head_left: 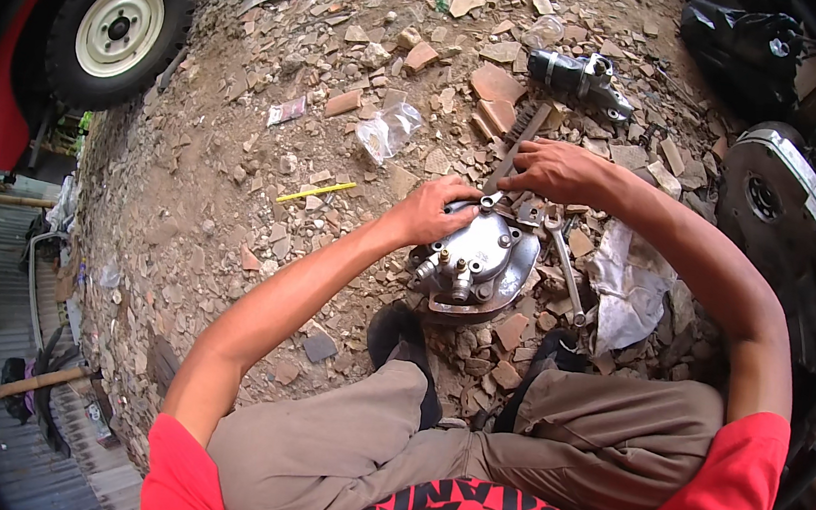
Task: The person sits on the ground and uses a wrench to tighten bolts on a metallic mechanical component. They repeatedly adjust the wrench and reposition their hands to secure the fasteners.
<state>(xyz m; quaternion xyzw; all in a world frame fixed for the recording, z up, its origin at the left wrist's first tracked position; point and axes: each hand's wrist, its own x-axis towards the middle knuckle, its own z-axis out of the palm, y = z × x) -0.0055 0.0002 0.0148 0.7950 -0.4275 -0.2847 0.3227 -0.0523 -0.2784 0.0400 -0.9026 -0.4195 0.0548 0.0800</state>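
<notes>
A round silver metal housing (481,248) with bolt holes and brass-coloured fittings sits on the ground before my feet. My left hand (433,211) grips its upper left edge, fingers bent over the rim. Just beyond the housing's top is my right hand (560,172), its fingers curled together. They overlap the edge of a wire brush (524,139) lying slantwise there; whether they grip it or something small is hidden. Right of the housing lies a combination wrench (566,265), close to a small metal bracket (532,212). A white rag (625,290) is crumpled beside the wrench.
Broken tile and stones cover the dirt. A black-and-silver cylindrical motor (581,78) lies farther off; a large engine part (787,198) stands at right. A yellow stick (315,192) and clear plastic bag (388,127) lie left. A vehicle wheel (120,29) is far left.
</notes>
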